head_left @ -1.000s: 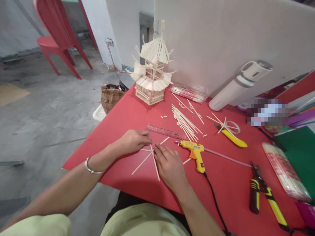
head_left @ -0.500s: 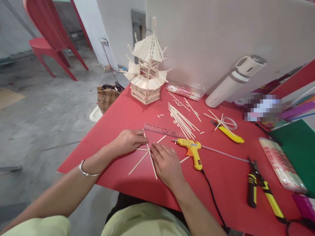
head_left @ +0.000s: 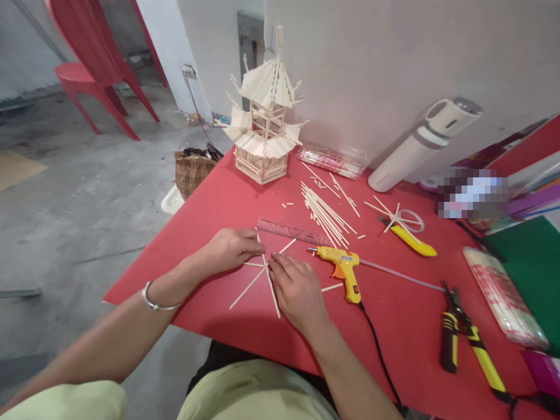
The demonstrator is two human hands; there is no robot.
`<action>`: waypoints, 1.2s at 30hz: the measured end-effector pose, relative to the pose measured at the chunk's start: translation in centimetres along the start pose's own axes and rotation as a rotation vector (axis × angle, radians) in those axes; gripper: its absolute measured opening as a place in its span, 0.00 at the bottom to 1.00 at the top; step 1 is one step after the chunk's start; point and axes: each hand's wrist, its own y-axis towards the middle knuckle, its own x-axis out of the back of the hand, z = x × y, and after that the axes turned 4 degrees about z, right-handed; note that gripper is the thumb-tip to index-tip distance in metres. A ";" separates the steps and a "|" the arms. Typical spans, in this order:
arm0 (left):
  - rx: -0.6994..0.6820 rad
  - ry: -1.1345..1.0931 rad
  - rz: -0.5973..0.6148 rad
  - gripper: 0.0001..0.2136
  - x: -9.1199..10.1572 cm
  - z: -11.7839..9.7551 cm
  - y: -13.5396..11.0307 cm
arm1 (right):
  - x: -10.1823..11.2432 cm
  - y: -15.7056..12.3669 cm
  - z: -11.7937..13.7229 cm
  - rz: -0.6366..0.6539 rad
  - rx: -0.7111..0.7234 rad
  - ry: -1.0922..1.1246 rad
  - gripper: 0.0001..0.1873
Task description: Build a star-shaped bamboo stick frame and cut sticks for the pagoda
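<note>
Thin wooden sticks [head_left: 247,288] lie crossed in a star on the red tabletop, meeting near one middle point. My left hand [head_left: 234,251] has its thumb and fingers closed on the upper part of one stick. Close to the crossing, my right hand [head_left: 297,290] has its fingers bent and pressed together on the sticks, covering part of one whose end shows beyond the hand. A clear ruler [head_left: 293,231] lies just above the hands. To the right rests a yellow hot glue gun [head_left: 345,265], its nozzle towards my right hand.
Loose sticks [head_left: 326,216] lie beyond the glue gun. A stick pagoda model [head_left: 262,149] stands at the back. Rightward are a smaller stick star [head_left: 395,219], a yellow utility knife [head_left: 413,240], black-and-yellow pliers [head_left: 457,318], a white thermos [head_left: 415,149] and a stick pack [head_left: 503,297].
The whole view has shifted slightly. Both hands stay almost still on the crossed sticks, which keep their layout.
</note>
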 end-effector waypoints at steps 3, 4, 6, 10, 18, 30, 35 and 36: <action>0.001 -0.006 0.000 0.13 0.1 0.0 0.0 | 0.1 0.0 0.0 0.000 -0.005 0.001 0.16; 0.002 -0.007 0.001 0.13 0.1 -0.1 0.0 | 0.1 0.0 0.0 -0.002 -0.004 0.001 0.16; 0.005 -0.010 0.004 0.13 0.1 -0.1 0.0 | 0.0 0.0 0.0 -0.003 -0.003 0.001 0.16; 0.007 -0.010 0.007 0.13 0.1 0.0 0.0 | -0.1 -0.1 0.0 0.018 -0.010 0.009 0.16; 0.008 -0.005 0.007 0.14 0.1 0.0 -0.1 | 0.0 -0.1 0.0 0.029 -0.016 0.013 0.17; 0.002 -0.003 0.012 0.14 0.1 0.0 -0.1 | 0.1 0.0 0.0 0.017 -0.006 0.004 0.17; 0.003 -0.002 0.005 0.14 0.0 0.0 -0.1 | 0.0 0.0 0.0 0.019 -0.008 0.010 0.17; 0.002 0.000 0.003 0.14 0.0 0.0 -0.1 | 0.0 0.0 0.0 0.013 -0.006 0.010 0.17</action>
